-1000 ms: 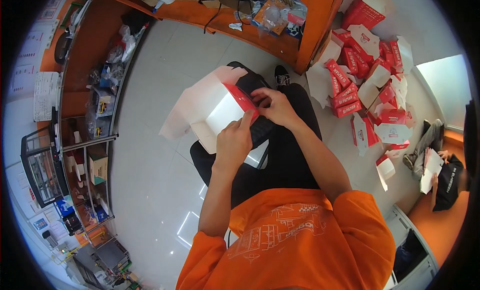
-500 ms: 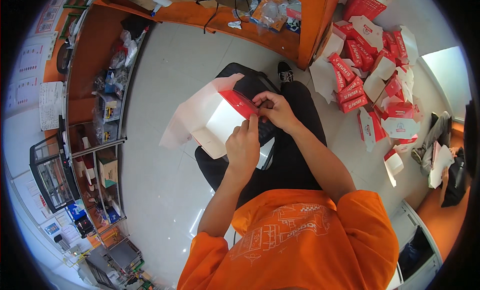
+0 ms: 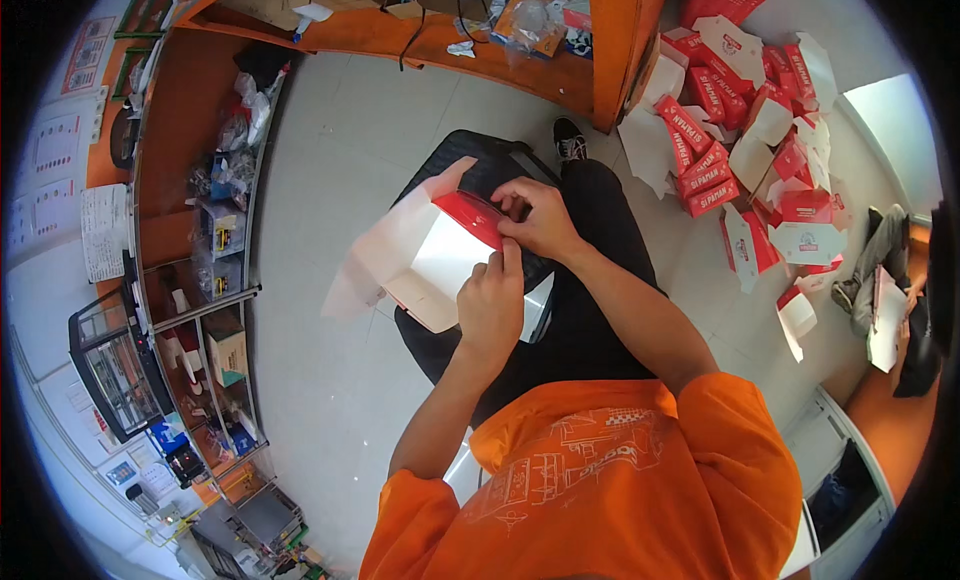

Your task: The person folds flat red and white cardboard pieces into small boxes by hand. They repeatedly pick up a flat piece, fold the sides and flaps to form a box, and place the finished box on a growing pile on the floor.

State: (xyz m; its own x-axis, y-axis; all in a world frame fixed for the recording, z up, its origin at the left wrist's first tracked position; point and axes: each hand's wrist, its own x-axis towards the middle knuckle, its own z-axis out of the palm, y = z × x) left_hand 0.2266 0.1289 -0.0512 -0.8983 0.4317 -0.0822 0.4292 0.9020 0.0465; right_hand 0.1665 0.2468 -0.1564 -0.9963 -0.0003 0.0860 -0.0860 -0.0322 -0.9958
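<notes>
A partly folded red and white cardboard food box (image 3: 400, 242) rests over my lap, its white inside facing up and a large flap spread out to the left. My left hand (image 3: 490, 295) is closed on the box's near right corner, fingers pinching the edge. Just beyond it, my right hand (image 3: 540, 218) grips the red side panel (image 3: 468, 218) with bent fingers and thumb. Both hands meet at that right-hand corner, so the folded edge between the fingertips is partly hidden. Under the box is a dark textured case or seat (image 3: 440, 165).
Many red and white boxes (image 3: 715, 130) are heaped on the floor at the right. An orange shelf unit (image 3: 560, 85) stands ahead, and shelves with bagged goods (image 3: 225, 170) line the left. Another person (image 3: 880, 280) sits at the far right holding a piece of white card.
The view has shifted slightly. Both hands keep hold of the same box corner, with small finger movements only. The box tilts a little.
</notes>
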